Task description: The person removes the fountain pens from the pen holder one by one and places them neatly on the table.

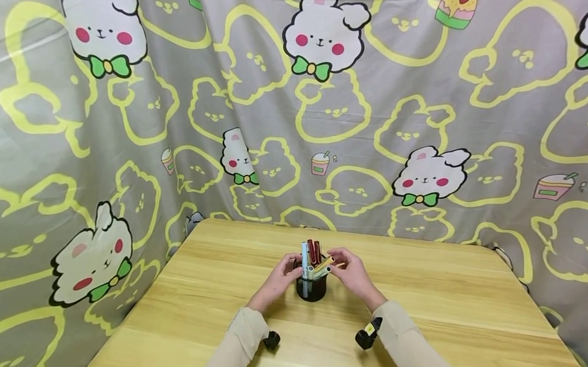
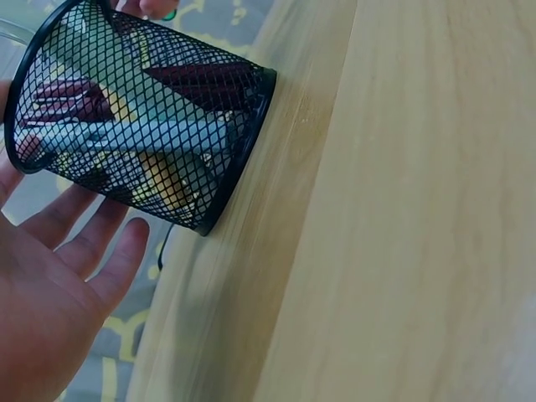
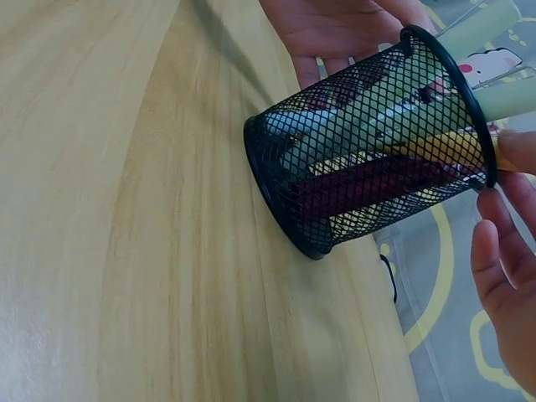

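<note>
A black mesh pen holder [image 1: 311, 289] stands upright on the wooden table between my hands. Several pens or markers lean out of it: dark red ones [image 1: 314, 251], a light blue one [image 1: 304, 255], a yellow one [image 1: 326, 262] and pale green ones [image 3: 481, 29]. My left hand [image 1: 282, 276] grips the holder's rim from the left, its other fingers loosely spread beside the mesh [image 2: 126, 117]. From the right, my right hand [image 1: 353, 271] holds the rim, with the thumb [image 3: 519, 151] against the yellow pen. The exact contact of the left thumb is hidden in the wrist views.
The light wooden table [image 1: 209, 311] reaches back to a grey curtain [image 1: 287, 112] printed with cartoon rabbits, which hangs behind and to the left. A small black camera [image 1: 368, 335] is strapped at my right wrist and another [image 1: 271, 341] at my left.
</note>
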`<action>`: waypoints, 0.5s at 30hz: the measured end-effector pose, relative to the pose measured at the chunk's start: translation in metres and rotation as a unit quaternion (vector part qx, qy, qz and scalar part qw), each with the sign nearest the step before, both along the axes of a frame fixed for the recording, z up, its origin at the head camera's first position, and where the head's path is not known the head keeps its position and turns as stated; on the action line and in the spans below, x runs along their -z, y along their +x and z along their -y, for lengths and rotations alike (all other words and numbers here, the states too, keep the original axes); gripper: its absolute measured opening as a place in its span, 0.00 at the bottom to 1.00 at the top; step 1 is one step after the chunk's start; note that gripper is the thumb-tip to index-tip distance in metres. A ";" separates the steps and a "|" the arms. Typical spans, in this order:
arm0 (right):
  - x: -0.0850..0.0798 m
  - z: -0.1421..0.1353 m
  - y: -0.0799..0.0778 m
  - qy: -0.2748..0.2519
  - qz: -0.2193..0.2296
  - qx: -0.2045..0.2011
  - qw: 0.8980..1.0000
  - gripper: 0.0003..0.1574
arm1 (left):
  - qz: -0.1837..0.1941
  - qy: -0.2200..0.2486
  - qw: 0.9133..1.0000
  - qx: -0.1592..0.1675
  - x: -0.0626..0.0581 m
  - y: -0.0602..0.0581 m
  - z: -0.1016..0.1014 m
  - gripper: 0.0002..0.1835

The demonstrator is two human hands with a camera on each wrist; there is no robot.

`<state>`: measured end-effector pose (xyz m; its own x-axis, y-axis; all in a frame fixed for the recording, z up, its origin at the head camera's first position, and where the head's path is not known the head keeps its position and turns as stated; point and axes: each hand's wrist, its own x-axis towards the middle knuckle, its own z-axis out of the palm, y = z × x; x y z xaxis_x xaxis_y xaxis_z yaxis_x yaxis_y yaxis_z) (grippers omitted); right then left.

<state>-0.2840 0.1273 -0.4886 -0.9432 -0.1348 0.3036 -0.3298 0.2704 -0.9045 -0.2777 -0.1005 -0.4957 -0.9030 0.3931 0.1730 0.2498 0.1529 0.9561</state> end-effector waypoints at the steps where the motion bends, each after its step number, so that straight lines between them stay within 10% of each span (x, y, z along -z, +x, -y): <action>1: 0.000 0.000 0.000 -0.004 0.000 0.001 1.000 0.20 | 0.001 0.001 1.000 0.000 -0.004 0.003 0.000 0.20; 15: -0.022 -0.004 0.006 -0.095 0.023 -0.016 0.995 0.19 | 0.000 0.008 1.000 -0.005 -0.013 0.008 0.003 0.20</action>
